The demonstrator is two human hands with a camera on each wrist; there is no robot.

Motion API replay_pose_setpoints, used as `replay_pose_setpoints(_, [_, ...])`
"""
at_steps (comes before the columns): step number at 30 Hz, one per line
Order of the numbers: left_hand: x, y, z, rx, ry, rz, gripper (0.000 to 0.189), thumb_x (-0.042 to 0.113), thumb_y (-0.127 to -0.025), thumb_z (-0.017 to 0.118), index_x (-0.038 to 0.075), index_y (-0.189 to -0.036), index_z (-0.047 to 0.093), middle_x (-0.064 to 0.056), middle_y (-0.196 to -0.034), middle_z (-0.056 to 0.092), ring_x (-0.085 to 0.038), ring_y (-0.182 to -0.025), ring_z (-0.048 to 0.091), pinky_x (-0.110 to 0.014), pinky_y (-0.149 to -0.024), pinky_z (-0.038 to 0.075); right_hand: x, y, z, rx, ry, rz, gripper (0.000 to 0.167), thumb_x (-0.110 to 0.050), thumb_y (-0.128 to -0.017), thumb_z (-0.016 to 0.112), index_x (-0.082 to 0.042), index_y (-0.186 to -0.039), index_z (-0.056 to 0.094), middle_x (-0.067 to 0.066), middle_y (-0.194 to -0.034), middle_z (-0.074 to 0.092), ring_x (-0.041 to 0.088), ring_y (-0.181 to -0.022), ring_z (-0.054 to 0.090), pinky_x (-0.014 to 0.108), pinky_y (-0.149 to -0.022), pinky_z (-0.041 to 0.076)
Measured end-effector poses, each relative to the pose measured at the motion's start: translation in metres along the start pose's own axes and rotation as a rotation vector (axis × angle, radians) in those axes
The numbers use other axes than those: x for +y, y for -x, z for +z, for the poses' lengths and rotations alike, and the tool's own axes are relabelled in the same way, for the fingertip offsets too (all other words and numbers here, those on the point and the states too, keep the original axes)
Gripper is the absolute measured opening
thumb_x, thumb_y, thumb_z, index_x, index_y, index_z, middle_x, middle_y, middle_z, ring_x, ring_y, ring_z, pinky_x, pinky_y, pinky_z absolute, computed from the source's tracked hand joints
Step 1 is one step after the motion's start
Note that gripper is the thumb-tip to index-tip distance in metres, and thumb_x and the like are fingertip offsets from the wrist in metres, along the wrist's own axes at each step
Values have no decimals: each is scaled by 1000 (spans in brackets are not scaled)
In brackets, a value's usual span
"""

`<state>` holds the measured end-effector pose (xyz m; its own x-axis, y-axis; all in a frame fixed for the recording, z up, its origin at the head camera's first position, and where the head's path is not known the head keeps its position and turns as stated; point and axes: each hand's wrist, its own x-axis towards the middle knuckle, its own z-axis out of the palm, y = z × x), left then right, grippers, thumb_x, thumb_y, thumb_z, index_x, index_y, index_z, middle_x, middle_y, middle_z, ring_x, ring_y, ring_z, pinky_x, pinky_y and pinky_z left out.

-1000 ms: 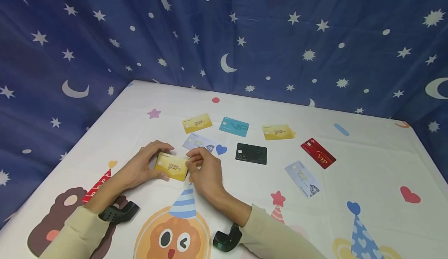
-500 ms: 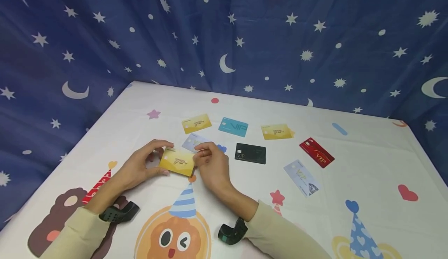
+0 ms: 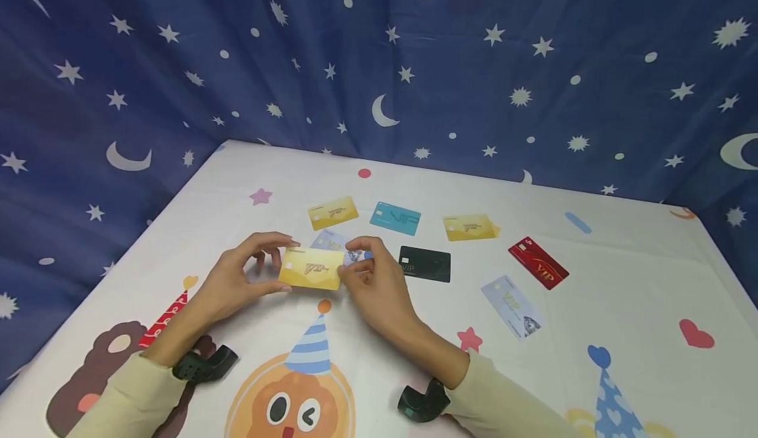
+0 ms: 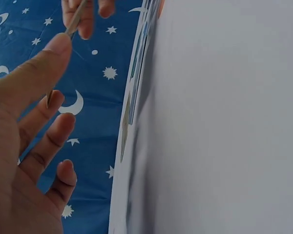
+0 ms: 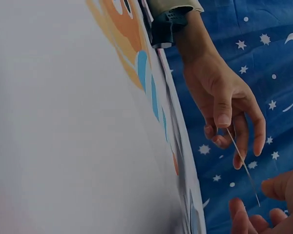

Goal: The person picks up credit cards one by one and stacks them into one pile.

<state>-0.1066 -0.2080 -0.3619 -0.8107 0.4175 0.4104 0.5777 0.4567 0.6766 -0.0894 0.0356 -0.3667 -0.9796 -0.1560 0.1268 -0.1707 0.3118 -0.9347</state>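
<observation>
A gold VIP card (image 3: 311, 268) is held between both hands, its printed face toward the head camera. My left hand (image 3: 243, 277) grips its left end, thumb at the lower edge and index finger at the upper corner. At the right end, my right hand (image 3: 379, 287) pinches the card's edge. Edge-on, the card shows as a thin strip in the left wrist view and as a thin line (image 5: 244, 168) in the right wrist view, raised off the table. Behind it lies a silver VIP card (image 3: 328, 241), partly hidden by the gold card and right hand.
On the patterned white tablecloth (image 3: 610, 273) lie two more gold cards, one at the left (image 3: 333, 213) and one farther right (image 3: 470, 227). A teal card (image 3: 395, 218), a black card (image 3: 426, 264), a red card (image 3: 538, 263) and another silver card (image 3: 512, 306) lie around them.
Both hands have moved right with the gold card, the right hand farther. The card has turned more level and been lifted, now covering part of the silver card behind it.
</observation>
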Motion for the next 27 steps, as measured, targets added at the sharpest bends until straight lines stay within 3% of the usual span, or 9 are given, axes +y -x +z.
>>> replay_pose_setpoints(4, [15,-8,2,-12,17,38,72,-7,-60,86,1,-124,53,-10,-97,64,-22,-79,52,-34,-70,39,2,4,-11,-12,28,-86,37,-12,-86,70,-16,-117,50,-4,-100,62,11,-81,60,29,-68,49])
replay_pose_setpoints(11, [-11,-17,15,-33,36,32,73,9,-64,88,11,-129,53,2,-105,65,-21,-82,54,-31,-73,38,7,5,-28,-4,125,-239,42,-6,-78,79,-11,-109,51,-2,-121,59,7,-102,59,30,-77,51])
replay_pose_setpoints(19, [-1,-35,32,-35,96,77,71,15,-67,88,16,-128,52,7,-109,65,-23,-80,53,-29,-72,37,20,4,-56,-42,217,-395,51,-10,-71,86,-10,-111,54,1,-122,55,18,-106,54,36,-79,51])
replay_pose_setpoints(22, [3,-41,42,-44,119,96,70,15,-68,87,16,-128,52,6,-113,64,-24,-78,53,-30,-73,37,26,4,-67,-41,258,-410,55,-11,-70,86,-12,-114,54,-1,-120,54,21,-107,51,37,-81,49])
replay_pose_setpoints(27, [11,-53,57,-59,148,99,65,16,-70,86,14,-126,54,5,-111,64,-23,-78,52,-35,-72,38,31,7,-87,-34,244,-353,59,-16,-71,86,-17,-120,54,-5,-121,53,21,-106,52,37,-82,47])
